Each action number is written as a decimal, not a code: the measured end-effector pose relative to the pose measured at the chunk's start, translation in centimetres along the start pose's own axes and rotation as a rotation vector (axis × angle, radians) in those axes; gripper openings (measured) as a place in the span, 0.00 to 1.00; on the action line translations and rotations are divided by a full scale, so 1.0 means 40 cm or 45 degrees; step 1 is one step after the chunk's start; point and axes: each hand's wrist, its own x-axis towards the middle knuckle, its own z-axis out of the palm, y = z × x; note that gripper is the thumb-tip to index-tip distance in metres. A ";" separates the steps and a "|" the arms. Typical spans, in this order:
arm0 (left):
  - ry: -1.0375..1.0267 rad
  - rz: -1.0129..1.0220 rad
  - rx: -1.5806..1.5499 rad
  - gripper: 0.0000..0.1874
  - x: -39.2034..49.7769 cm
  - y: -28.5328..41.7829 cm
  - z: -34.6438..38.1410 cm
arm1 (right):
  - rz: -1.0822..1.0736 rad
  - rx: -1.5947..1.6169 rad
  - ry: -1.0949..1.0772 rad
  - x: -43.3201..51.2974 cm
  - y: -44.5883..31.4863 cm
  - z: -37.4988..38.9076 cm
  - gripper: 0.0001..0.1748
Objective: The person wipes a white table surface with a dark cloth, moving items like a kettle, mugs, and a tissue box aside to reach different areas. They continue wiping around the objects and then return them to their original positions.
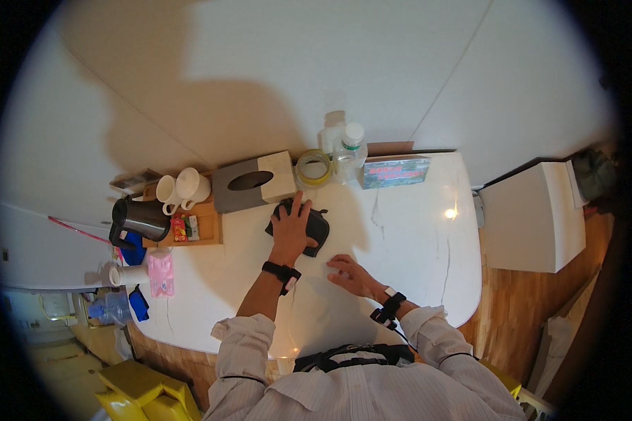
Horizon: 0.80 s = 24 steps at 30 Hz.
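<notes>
A small black pouch (318, 226) lies on the white marbled tabletop (400, 247), in front of a tissue box. My left hand (292, 229) rests on top of it with fingers spread, covering its middle. The fingertips reach the pouch's far edge, and the thumb lies towards its right side. A little nearer to me and to the right, my right hand (350, 276) is over the table, fingers loosely bent and apart, holding nothing. Whether it touches the tabletop is unclear. Both wrists wear black straps with small devices.
Along the wall stand a grey-and-beige tissue box (253, 181), a roll of tape (314, 168), a clear bottle (350, 152) and a printed box (395, 172). At left are a dark kettle (142, 218), white mugs (190, 187), a wooden tray (211, 229) and a pink tissue pack (161, 273).
</notes>
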 end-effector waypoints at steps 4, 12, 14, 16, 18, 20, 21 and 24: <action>0.026 -0.049 -0.027 0.61 -0.018 0.009 0.018 | -0.003 -0.014 -0.006 -0.004 -0.011 -0.004 0.34; 0.245 -0.226 -0.425 0.58 -0.080 -0.039 0.091 | 0.010 -0.058 -0.002 -0.005 -0.029 -0.007 0.32; 0.427 -0.435 -0.504 0.60 -0.090 -0.070 0.119 | 0.040 -0.032 -0.013 -0.005 -0.024 -0.007 0.31; 0.610 -0.478 -0.587 0.60 -0.068 -0.116 0.134 | 0.057 -0.007 -0.021 -0.002 -0.018 -0.006 0.31; 0.625 -0.548 -0.752 0.59 -0.046 -0.145 0.141 | 0.007 -0.070 -0.014 0.004 -0.013 -0.004 0.31; 0.545 -0.552 -0.637 0.59 -0.032 -0.152 0.145 | -0.011 -0.096 -0.012 0.005 -0.009 -0.001 0.30; 0.498 -0.559 -0.579 0.59 -0.025 -0.150 0.145 | -0.011 -0.095 -0.009 0.006 -0.008 -0.001 0.30; 0.412 -0.624 -0.591 0.60 -0.011 -0.133 0.143 | 0.016 -0.071 -0.018 0.000 -0.005 -0.001 0.30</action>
